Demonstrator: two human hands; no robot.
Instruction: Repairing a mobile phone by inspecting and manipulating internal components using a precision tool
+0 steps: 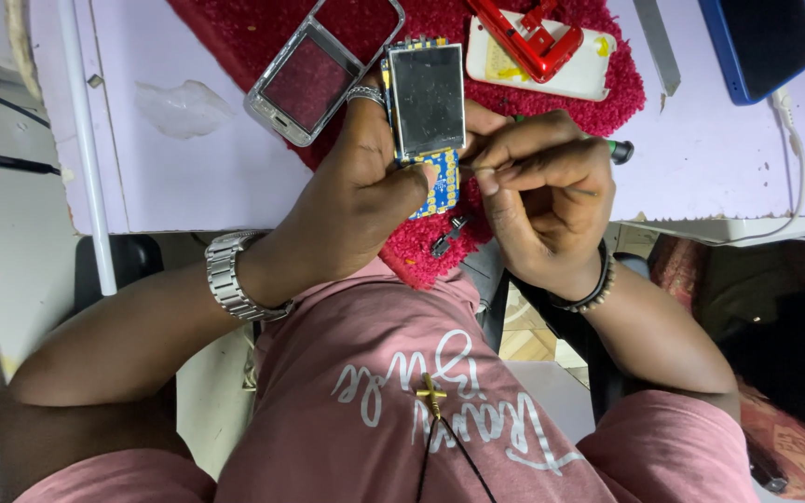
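Left hand (361, 191) — fingers closed around a small phone circuit board (426, 116) with its grey display facing up, blue-and-yellow board edge showing below the screen; ring on one finger, metal wristwatch (230, 275) at the wrist. Right hand (542, 191) — fingers pinched shut on a thin dark tool (607, 149), its green-tipped handle end sticking out to the right, the working end meeting the board's right edge. Board held above a red fluffy mat (421, 247) on a pale lilac tabletop (207, 177). On the mat: silver phone housing (323, 65) just left of the board, red tool (528, 37) lying on a white phone cover (542, 61), small dark part (449, 233) below the hands. Blue phone (761, 42) with cable at the table's right, well apart
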